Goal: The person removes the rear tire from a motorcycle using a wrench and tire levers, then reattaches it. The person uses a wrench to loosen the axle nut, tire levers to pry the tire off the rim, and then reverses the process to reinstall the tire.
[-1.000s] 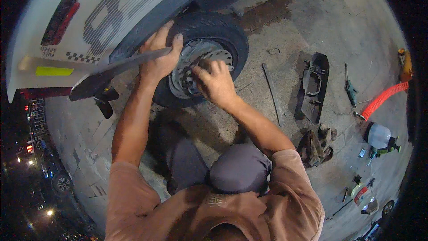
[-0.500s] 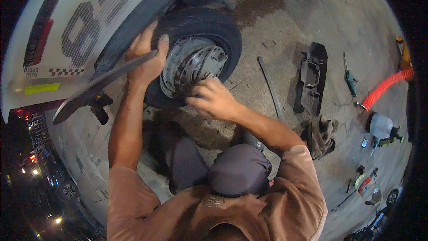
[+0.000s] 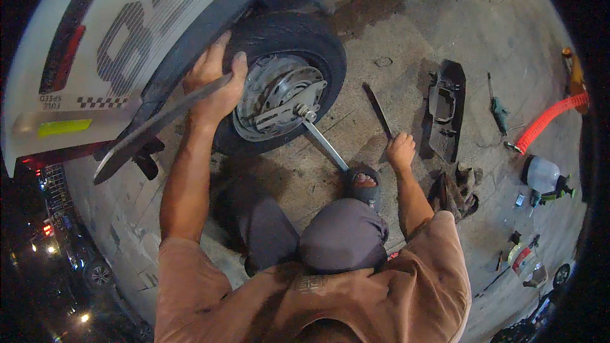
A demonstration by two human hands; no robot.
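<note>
My left hand point(image 3: 213, 92) is closed around a long flat dark piece point(image 3: 155, 124) beside the white vehicle body point(image 3: 67, 63), its fingertips at the tyre point(image 3: 284, 32). The wheel hub point(image 3: 279, 92) shows a slotted metal plate and a central nut point(image 3: 305, 113). A silver bar point(image 3: 326, 144) runs from the nut down to my sandalled foot point(image 3: 363, 189). Off to the right of the wheel, my right hand point(image 3: 401, 151) is closed on a long dark flat bar point(image 3: 376, 107) at floor level.
Rightward on the concrete floor point(image 3: 432, 25) lie a black housing point(image 3: 459, 111), a green-handled screwdriver point(image 3: 499, 116), a red coiled hose point(image 3: 546, 121), a rag point(image 3: 454, 194), a plastic canister point(image 3: 543, 174) and several small tools point(image 3: 524, 260). Parked vehicles point(image 3: 100, 273) show at lower left.
My right hand has left the hub and moved right, onto the bar on the floor. The hub plate and silver bar are now uncovered. My left hand stays on the flat piece.
</note>
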